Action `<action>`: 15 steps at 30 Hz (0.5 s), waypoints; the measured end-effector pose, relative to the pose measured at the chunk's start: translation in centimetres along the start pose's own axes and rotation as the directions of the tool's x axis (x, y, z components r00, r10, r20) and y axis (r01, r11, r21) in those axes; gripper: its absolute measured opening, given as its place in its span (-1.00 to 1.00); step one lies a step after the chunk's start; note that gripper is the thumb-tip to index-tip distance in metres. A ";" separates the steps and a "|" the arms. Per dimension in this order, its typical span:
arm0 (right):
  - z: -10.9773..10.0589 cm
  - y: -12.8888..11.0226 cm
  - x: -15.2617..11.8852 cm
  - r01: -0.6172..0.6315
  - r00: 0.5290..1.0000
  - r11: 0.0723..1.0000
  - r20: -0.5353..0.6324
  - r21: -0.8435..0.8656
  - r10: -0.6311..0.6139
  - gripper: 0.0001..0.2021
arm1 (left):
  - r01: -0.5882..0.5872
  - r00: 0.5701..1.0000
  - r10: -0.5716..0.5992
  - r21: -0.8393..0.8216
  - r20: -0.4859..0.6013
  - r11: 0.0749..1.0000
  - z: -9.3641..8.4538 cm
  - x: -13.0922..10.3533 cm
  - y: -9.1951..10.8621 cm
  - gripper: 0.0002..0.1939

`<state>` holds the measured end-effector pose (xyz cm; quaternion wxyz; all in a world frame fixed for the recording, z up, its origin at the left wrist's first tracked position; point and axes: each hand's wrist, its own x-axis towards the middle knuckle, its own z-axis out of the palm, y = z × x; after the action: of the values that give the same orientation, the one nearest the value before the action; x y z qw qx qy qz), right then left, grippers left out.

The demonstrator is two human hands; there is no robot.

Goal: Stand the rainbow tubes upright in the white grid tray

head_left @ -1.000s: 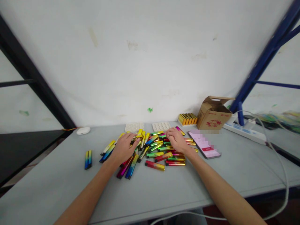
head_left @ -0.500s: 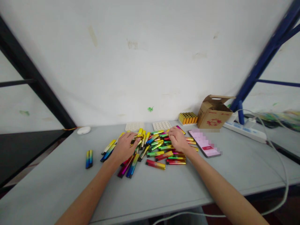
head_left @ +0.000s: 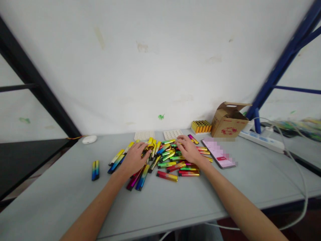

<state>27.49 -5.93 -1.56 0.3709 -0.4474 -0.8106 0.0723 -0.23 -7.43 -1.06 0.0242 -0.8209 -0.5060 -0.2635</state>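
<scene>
Shiny lighters (head_left: 168, 178) in metallic red, green, blue, purple and gold lie in a loose pile on the grey table. My left hand (head_left: 135, 155) rests on the left part of the pile, fingers bent forward and thumb apart, with gold-ended lighters under and between them. Its fingertips are partly hidden. Over the right part, my right hand (head_left: 188, 147) reaches in with its fingers apart, touching lighters below. Just beyond it lies a single purple-and-gold lighter (head_left: 193, 139). Two blue-and-yellow lighters (head_left: 95, 170) stand apart at the left, side by side.
Behind the pile lie two white dimpled trays (head_left: 144, 135) (head_left: 173, 134). A block of upright orange pieces (head_left: 201, 127) stands beside an opened cardboard box (head_left: 228, 122). To the right are a phone (head_left: 218, 155) and a power strip (head_left: 263, 142) with white cables. A white oval object (head_left: 89, 139) sits at far left.
My right hand has shifted slightly left, and its fingers have spread from a more closed shape. The purple-and-gold lighter beyond it shows more fully. My left hand has barely moved.
</scene>
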 end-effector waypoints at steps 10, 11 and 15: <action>0.4 0.0 -0.1 0.031 0.993 0.994 0.114 -0.105 -0.019 -0.73 | -0.004 1.000 0.004 -0.023 0.012 1.000 0.1 -0.1 0.3 -0.64; 0.4 0.0 -0.1 0.038 0.993 0.994 0.117 -0.105 -0.026 -0.74 | -0.003 1.000 0.004 -0.027 0.013 1.000 0.1 -0.1 0.3 -0.64; 0.4 -0.1 0.1 0.058 0.994 0.994 0.101 -0.095 -0.048 -0.77 | -0.013 1.000 0.013 -0.047 -0.001 0.999 0.2 -0.3 0.4 -0.66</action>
<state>27.13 -5.84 -1.74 0.3101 -0.4391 -0.8420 0.0448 0.09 -7.76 -1.28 0.0066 -0.8245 -0.4943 -0.2753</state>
